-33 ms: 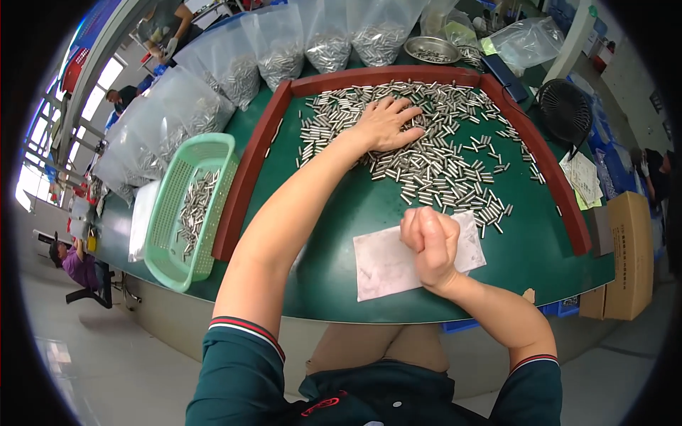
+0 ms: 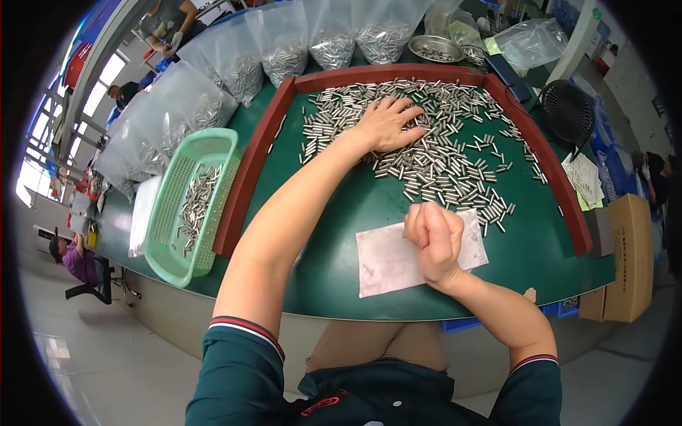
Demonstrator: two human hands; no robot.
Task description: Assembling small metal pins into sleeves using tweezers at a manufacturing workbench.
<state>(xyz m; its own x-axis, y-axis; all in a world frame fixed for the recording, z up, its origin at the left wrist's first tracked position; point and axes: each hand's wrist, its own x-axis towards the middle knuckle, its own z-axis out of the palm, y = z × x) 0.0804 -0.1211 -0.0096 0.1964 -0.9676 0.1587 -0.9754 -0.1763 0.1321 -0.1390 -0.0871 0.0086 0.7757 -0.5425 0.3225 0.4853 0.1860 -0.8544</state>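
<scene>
My left hand (image 2: 389, 126) lies palm down with its fingers spread on a wide heap of small shiny metal pins (image 2: 455, 167), which covers the far middle of the green table. Over a smudged, pale sheet of paper (image 2: 387, 264) near the table's front edge, my right hand (image 2: 435, 241) is closed in a fist. Whatever the fist may hold is hidden by its fingers. Loose pins lie scattered at the heap's right side and just beyond the sheet.
A dark red wooden frame (image 2: 252, 170) borders the heap at left, back and right. Left of it stands a green plastic basket (image 2: 158, 234) with more pins. Clear bags of pins (image 2: 284, 60) line the back, near a metal bowl (image 2: 435, 50). A black fan (image 2: 566, 110) stands right.
My right fist has turned slightly and shifted a little away from me. My left hand stays spread on the pins.
</scene>
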